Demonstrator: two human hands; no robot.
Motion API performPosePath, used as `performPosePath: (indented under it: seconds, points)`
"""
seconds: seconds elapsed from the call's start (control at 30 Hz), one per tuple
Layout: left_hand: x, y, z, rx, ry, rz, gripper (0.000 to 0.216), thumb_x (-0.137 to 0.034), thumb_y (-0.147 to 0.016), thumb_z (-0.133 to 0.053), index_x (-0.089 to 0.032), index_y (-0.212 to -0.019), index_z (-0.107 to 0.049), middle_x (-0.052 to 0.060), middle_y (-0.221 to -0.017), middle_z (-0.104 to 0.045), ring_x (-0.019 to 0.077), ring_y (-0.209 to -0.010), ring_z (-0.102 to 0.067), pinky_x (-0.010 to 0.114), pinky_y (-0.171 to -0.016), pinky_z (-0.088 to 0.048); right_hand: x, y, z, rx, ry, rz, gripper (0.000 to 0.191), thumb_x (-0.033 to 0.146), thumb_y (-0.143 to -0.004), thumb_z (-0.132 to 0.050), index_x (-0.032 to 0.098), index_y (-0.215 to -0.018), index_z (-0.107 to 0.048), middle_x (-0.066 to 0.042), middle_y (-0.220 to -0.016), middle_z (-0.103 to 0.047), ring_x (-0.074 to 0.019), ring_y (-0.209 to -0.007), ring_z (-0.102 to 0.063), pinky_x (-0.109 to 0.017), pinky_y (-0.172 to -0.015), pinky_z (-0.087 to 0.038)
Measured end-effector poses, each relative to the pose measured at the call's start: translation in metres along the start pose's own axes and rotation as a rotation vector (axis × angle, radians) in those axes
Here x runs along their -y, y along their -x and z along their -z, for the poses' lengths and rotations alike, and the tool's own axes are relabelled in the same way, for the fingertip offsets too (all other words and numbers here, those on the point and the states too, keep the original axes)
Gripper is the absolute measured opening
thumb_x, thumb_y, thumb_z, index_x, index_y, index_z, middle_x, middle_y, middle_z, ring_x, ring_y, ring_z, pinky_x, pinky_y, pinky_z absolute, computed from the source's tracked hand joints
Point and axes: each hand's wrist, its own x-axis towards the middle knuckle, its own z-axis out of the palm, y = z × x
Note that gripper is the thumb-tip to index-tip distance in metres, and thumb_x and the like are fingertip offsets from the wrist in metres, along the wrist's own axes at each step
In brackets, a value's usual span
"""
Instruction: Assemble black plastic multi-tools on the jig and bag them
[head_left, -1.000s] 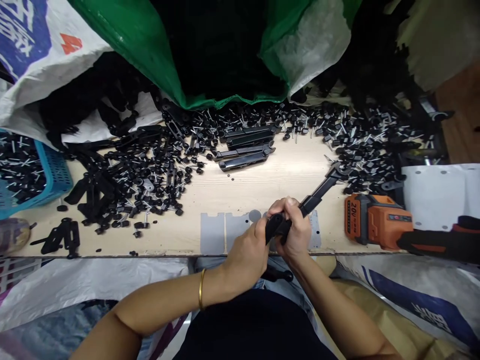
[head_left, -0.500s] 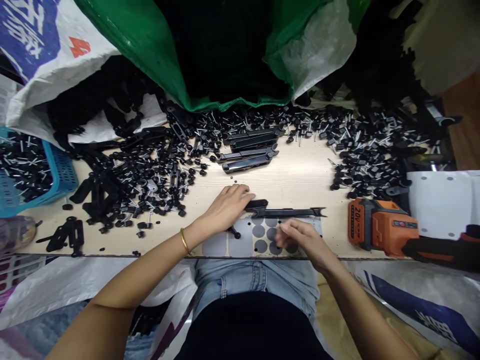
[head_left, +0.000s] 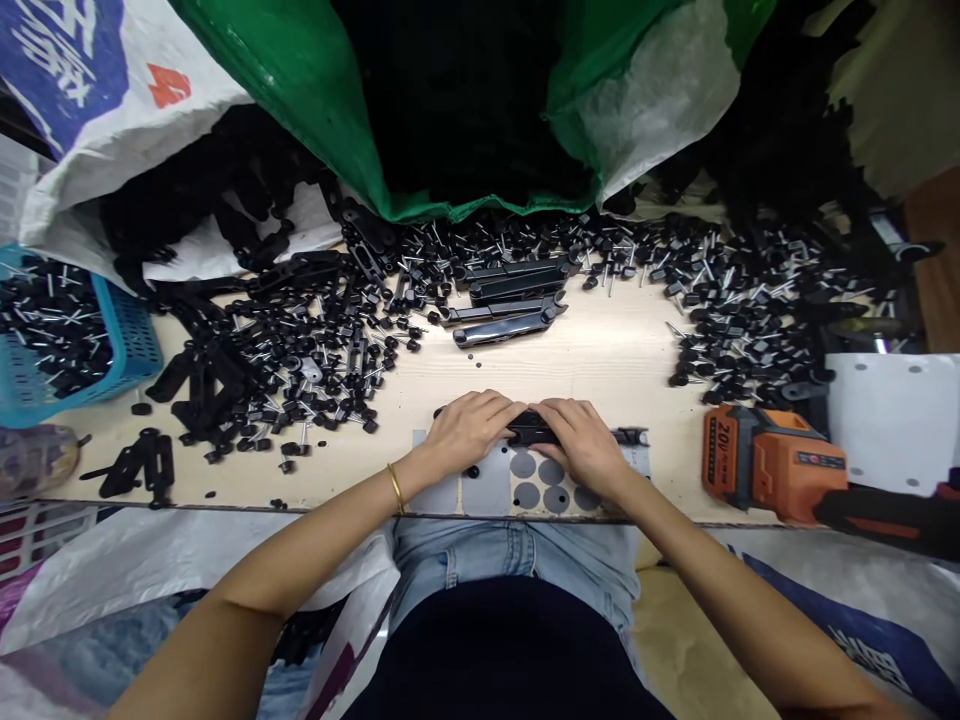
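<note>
A long black plastic bar [head_left: 534,430] lies flat across the near middle of the wooden table [head_left: 600,360], its far end [head_left: 631,436] poking out to the right. My left hand [head_left: 469,428] presses on its left end with curled fingers. My right hand [head_left: 581,440] covers the bar's middle, fingers bent down onto it. Under both hands lies a grey sheet with round grey pads [head_left: 540,482]. A small black knob screw [head_left: 472,471] rests beside my left wrist.
Several finished black bars [head_left: 510,300] lie at mid table. Heaps of black knob screws [head_left: 315,350] spread left and right [head_left: 742,300]. A blue basket [head_left: 82,340] stands far left. An orange cordless driver [head_left: 772,462] lies at right, near a white sheet [head_left: 892,415]. A green sack [head_left: 450,110] opens at the back.
A second ago both hands held the bar up off the table. It was then laid flat on the grey sheet, and my right hand has now come down onto it beside my left.
</note>
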Motion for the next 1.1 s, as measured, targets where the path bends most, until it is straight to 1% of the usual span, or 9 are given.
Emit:
performPosePath:
  seconds: [0.1, 0.37, 0.5, 0.63, 0.73, 0.8, 0.9, 0.97, 1.1]
  points:
    - [-0.001, -0.001, 0.001, -0.007, -0.011, -0.002, 0.032, -0.031, -0.093, -0.047, -0.015, -0.121, -0.052, 0.008, -0.103, -0.064, 0.0197, -0.096, -0.058, 0.031, -0.078, -0.046, -0.007, -0.001, 0.009, 0.049, -0.026, 0.063, 0.04, 0.036, -0.089, -0.052, 0.016, -0.124, -0.051, -0.013, -0.11, -0.062, -0.0255, -0.098, -0.056, -0.039, -0.084, -0.041]
    - [0.007, -0.007, 0.003, 0.032, 0.002, -0.011, 0.031, -0.031, -0.092, -0.05, -0.017, -0.12, -0.053, 0.007, -0.101, -0.064, 0.0196, -0.095, -0.058, 0.031, -0.078, -0.047, 0.001, 0.002, 0.002, -0.016, 0.001, -0.034, 0.044, 0.039, -0.087, -0.055, 0.016, -0.124, -0.052, -0.013, -0.11, -0.063, -0.0256, -0.097, -0.057, -0.039, -0.081, -0.041]
    - [-0.003, -0.013, 0.007, 0.07, 0.063, -0.031, 0.035, -0.025, -0.092, -0.05, -0.017, -0.126, -0.049, 0.01, -0.109, -0.063, 0.0231, -0.106, -0.057, 0.04, -0.088, -0.048, 0.0, 0.005, 0.01, -0.024, -0.066, -0.087, 0.046, 0.04, -0.085, -0.058, 0.016, -0.124, -0.053, -0.013, -0.11, -0.063, -0.0273, -0.1, -0.057, -0.041, -0.082, -0.043]
    - [-0.041, 0.015, 0.006, -0.011, 0.103, -0.086, 0.048, -0.006, -0.092, -0.033, -0.02, -0.138, -0.035, 0.012, -0.135, -0.048, 0.0217, -0.127, -0.045, 0.046, -0.102, -0.042, -0.023, 0.011, 0.043, -0.014, -0.249, -0.161, 0.043, 0.045, -0.086, -0.055, 0.02, -0.121, -0.056, -0.012, -0.109, -0.063, -0.0254, -0.097, -0.06, -0.042, -0.081, -0.048]
    - [-0.059, 0.052, 0.002, -0.097, 0.166, -0.102, 0.044, -0.008, -0.091, -0.037, -0.021, -0.133, -0.04, 0.01, -0.122, -0.057, 0.0198, -0.115, -0.053, 0.04, -0.096, -0.045, -0.042, 0.01, 0.071, -0.204, -0.197, -0.302, 0.035, 0.047, -0.088, -0.05, 0.022, -0.108, -0.063, -0.011, -0.096, -0.065, -0.0236, -0.083, -0.062, -0.04, -0.075, -0.049]
    - [-0.059, 0.07, 0.0, -0.196, 0.207, 0.041, 0.036, -0.015, -0.091, -0.042, -0.02, -0.127, -0.044, 0.01, -0.11, -0.059, 0.0197, -0.103, -0.057, 0.039, -0.089, -0.048, -0.042, 0.006, 0.08, -0.245, -0.169, -0.311, 0.033, 0.049, -0.086, -0.051, 0.024, -0.106, -0.064, -0.011, -0.093, -0.064, -0.0238, -0.08, -0.061, -0.04, -0.074, -0.05]
    - [-0.046, 0.081, 0.002, -0.343, 0.309, 0.465, 0.039, -0.024, -0.089, -0.05, -0.019, -0.127, -0.041, 0.009, -0.105, -0.055, 0.0193, -0.095, -0.055, 0.037, -0.083, -0.05, -0.018, -0.002, 0.074, -0.089, -0.219, -0.193, 0.038, 0.05, -0.085, -0.054, 0.024, -0.112, -0.061, -0.011, -0.101, -0.065, -0.0256, -0.09, -0.062, -0.042, -0.078, -0.051]
    - [-0.037, 0.078, 0.004, -0.383, 0.395, 0.652, 0.051, -0.027, -0.086, -0.055, -0.019, -0.132, -0.034, 0.007, -0.104, -0.052, 0.017, -0.09, -0.054, 0.034, -0.082, -0.049, 0.0, -0.004, 0.062, -0.003, -0.213, -0.109, 0.043, 0.05, -0.084, -0.056, 0.021, -0.115, -0.06, -0.012, -0.108, -0.064, -0.0272, -0.098, -0.06, -0.044, -0.082, -0.05]
    - [-0.015, 0.065, 0.013, -0.411, 0.377, 0.641, 0.06, -0.029, -0.085, -0.056, -0.018, -0.137, -0.029, 0.007, -0.104, -0.049, 0.0163, -0.089, -0.051, 0.035, -0.087, -0.046, -0.007, -0.003, 0.051, -0.121, -0.089, -0.171, 0.041, 0.044, -0.087, -0.051, 0.018, -0.118, -0.058, -0.013, -0.109, -0.062, -0.0285, -0.102, -0.057, -0.045, -0.086, -0.047]
